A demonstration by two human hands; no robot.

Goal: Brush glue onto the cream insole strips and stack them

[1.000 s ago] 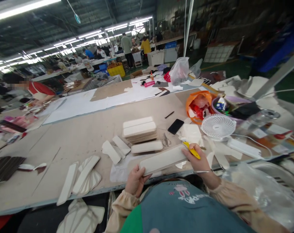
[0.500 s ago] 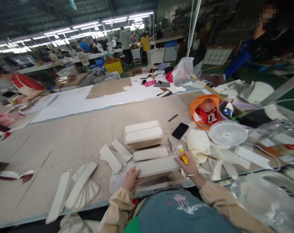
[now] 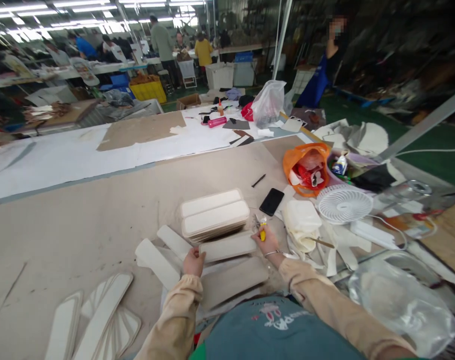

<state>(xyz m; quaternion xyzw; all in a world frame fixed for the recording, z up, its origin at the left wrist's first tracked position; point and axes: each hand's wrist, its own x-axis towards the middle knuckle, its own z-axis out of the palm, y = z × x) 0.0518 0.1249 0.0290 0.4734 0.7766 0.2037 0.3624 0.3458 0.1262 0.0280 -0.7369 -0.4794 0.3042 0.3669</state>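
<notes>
My left hand (image 3: 194, 261) pinches the left end of a long cream panel with rounded corners (image 3: 228, 247). At the panel's right end is my right hand (image 3: 267, 242), its fingers closed round a small yellow-handled tool (image 3: 263, 232) whose kind I cannot make out. Just behind the panel rises a neat stack of similar panels (image 3: 215, 215), with two rows showing on top. A greyish-brown flat piece (image 3: 235, 281) lies nearer my apron. Left of my left hand, loose cream strips (image 3: 158, 262) overlap. Scissors (image 3: 256, 220) are partly hidden behind my right hand.
Fanned panels (image 3: 107, 315) lie at the front left. To the right are a phone (image 3: 272, 201), a white fan (image 3: 345, 204), an orange bag (image 3: 306, 169), a clear jar (image 3: 403, 196) and cloth scraps. Beyond the table a person in a blue apron (image 3: 313, 82) stands.
Both hands have moved away from my body with a panel, up beside the stack. The greyish-brown piece in front is now uncovered. My view has swung right.
</notes>
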